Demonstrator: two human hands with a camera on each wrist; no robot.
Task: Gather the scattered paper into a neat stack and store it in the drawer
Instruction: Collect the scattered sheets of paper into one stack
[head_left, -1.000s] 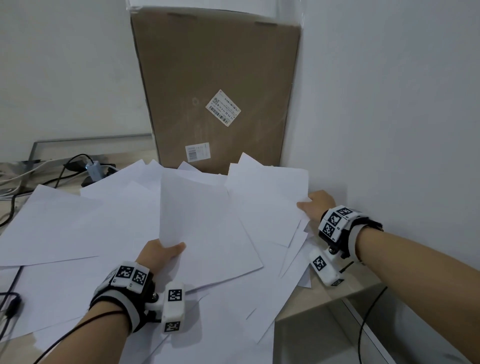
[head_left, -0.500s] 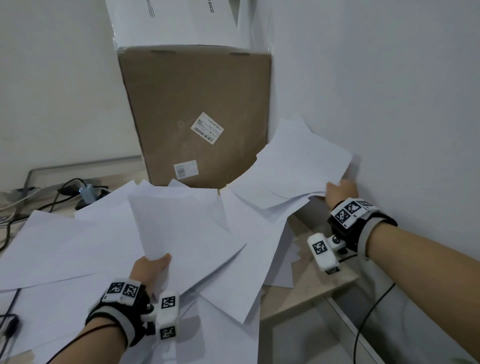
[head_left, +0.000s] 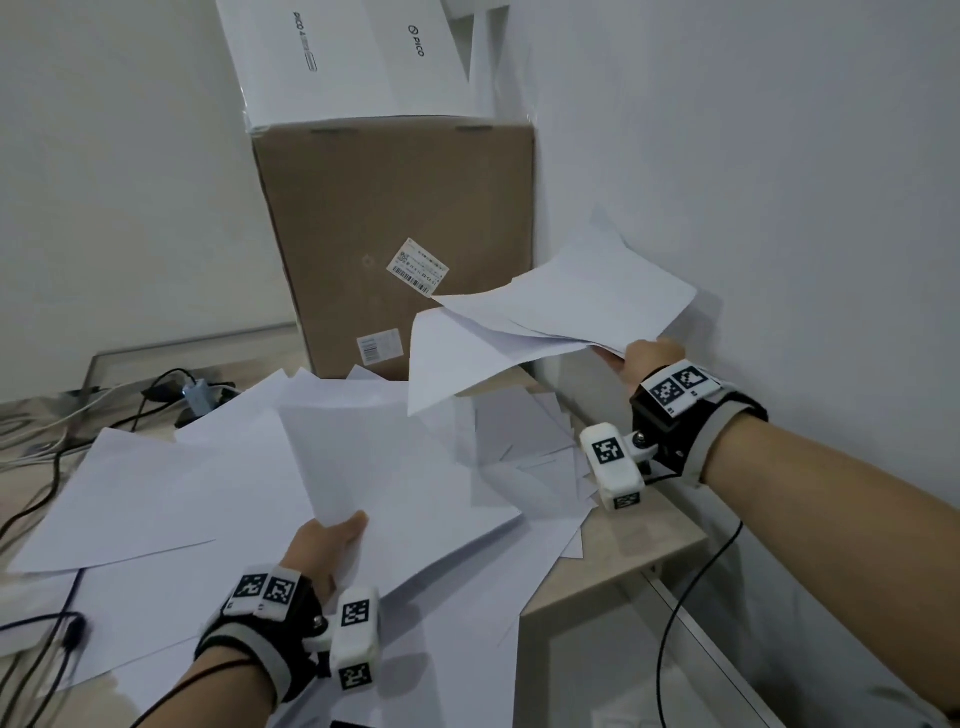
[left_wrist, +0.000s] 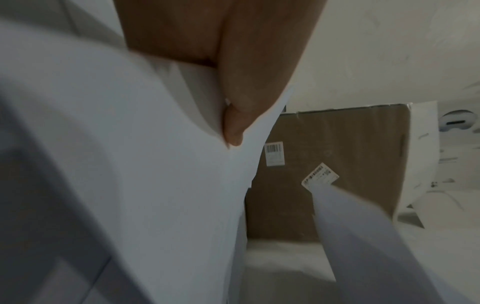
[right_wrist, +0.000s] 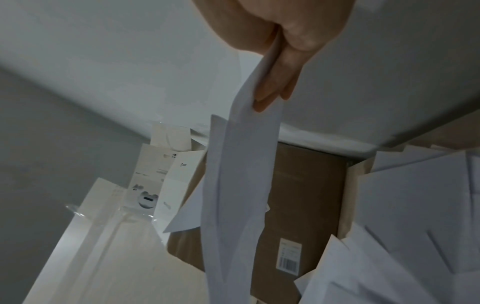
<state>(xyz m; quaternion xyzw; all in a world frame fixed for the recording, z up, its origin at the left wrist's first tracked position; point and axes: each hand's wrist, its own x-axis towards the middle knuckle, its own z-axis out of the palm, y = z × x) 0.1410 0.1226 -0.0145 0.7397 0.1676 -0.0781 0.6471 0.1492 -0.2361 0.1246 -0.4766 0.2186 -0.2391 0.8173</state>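
White sheets of paper (head_left: 156, 499) lie scattered over the desk (head_left: 628, 551). My left hand (head_left: 332, 535) pinches the near edge of a few sheets (head_left: 395, 467) raised off the pile; the left wrist view shows the thumb (left_wrist: 233, 131) pressed on that paper (left_wrist: 130, 164). My right hand (head_left: 641, 358) holds a sheaf of several sheets (head_left: 561, 317) up in the air by the right wall. In the right wrist view its fingers (right_wrist: 272, 82) pinch the sheaf's edge (right_wrist: 239, 174). No drawer is in view.
A tall brown cardboard box (head_left: 400, 234) stands at the back against the corner, with white boxes (head_left: 337, 57) on top. Cables and an adapter (head_left: 192, 395) lie at the back left. The desk's right edge (head_left: 675, 551) drops off beside the wall.
My right hand has lifted its sheaf off the desk and up toward the wall. My left hand has kept hold of its sheets, raising them a little.
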